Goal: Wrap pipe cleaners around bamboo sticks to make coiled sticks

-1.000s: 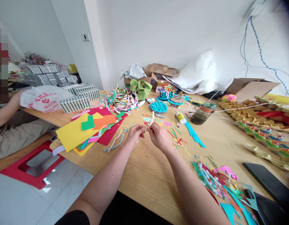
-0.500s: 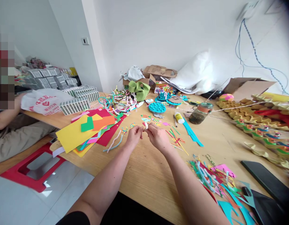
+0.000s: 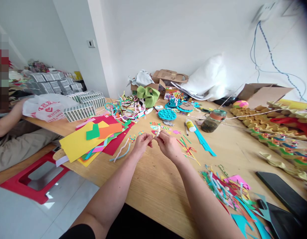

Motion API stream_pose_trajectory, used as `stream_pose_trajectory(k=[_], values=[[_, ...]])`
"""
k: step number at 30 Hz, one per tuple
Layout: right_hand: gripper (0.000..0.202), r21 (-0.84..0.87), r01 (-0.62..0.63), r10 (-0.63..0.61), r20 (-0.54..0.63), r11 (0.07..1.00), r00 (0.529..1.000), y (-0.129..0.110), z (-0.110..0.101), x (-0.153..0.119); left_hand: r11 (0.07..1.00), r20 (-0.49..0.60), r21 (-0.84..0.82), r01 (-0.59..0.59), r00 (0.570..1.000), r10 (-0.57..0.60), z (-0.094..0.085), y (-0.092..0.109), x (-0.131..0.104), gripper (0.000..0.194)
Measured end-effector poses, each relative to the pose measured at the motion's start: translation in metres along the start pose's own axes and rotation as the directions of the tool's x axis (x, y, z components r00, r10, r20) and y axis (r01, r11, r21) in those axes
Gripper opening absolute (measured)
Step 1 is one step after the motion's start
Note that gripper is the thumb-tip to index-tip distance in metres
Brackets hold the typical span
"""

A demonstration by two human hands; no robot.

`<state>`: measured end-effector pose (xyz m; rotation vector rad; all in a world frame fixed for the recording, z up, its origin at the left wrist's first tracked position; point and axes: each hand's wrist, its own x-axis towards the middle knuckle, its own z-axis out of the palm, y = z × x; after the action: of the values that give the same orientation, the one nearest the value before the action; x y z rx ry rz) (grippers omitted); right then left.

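White strip (image 3: 158,130) held above worktop (image 3: 153,182), pinched in right hand (image 3: 167,144). Left hand (image 3: 142,144) curled close beside; whether strip is gripped there cannot be told. Judged light, soft, bendable, easily crushed; best pinched by fingertips at lower end, curl left unsqueezed.

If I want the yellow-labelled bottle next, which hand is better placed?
Probably the right hand: it is nearer the yellow-labelled bottle, and the left hand is farther off, beyond it. But the right's fingertips hold a white strand, so it would likely need freeing first.
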<state>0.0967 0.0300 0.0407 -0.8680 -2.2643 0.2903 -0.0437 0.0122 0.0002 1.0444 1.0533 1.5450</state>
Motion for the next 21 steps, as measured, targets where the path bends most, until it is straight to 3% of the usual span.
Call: stream_pose_trajectory(k=[10,15,21], values=[[0.024,0.121,-0.023,0.027,-0.028,0.992,0.999,-0.0013,0.0012,0.0014,0.991,-0.007,0.075,-0.114,0.993,0.115,0.0013,0.0001,-0.0029,0.029],[0.02,0.223,-0.125,0.131,-0.009,0.967,0.991,0.0004,0.0026,0.0018,0.996,0.026,0.014,-0.089,0.996,0.089,0.0011,0.0032,-0.0033,0.029],[0.02,0.231,-0.184,0.185,0.015,0.955,0.983,0.0021,-0.0011,0.0033,0.999,0.035,-0.008,-0.042,0.998,0.042,0.0008,0.0055,-0.0038,0.03]])
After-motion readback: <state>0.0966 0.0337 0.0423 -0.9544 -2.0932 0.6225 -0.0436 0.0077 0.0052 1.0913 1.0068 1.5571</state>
